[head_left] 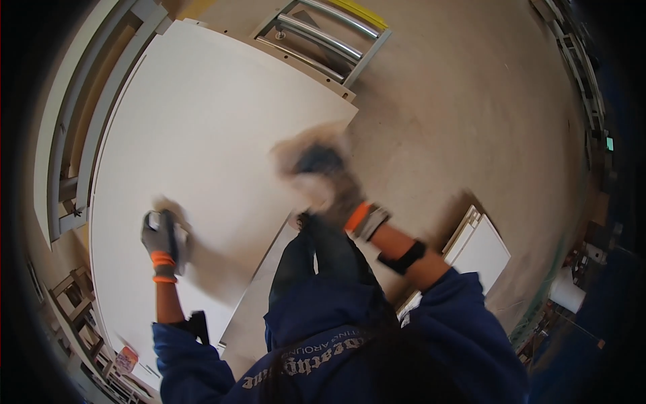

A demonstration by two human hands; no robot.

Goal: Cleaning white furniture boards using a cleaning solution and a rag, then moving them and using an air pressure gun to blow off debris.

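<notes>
A large white panel [202, 121] lies flat in front of me and to my left. My left hand [160, 237], in a grey work glove with an orange cuff, rests low over the panel's left part. Its fingers are curled around a small whitish-grey thing whose kind I cannot make out. Over the panel's right edge, my right hand [330, 182] wears a matching glove and is smeared by motion. With it moves a beige, cloth-like thing [289, 149] with a dark blue patch, too blurred to name surely.
A roller conveyor section [323, 37] with a yellow edge adjoins the panel's far side. Grey metal beams [87, 128] run along the left. On the floor [457, 121] at right stand smaller white panels [479, 249]. A white roll [567, 291] lies among clutter at far right.
</notes>
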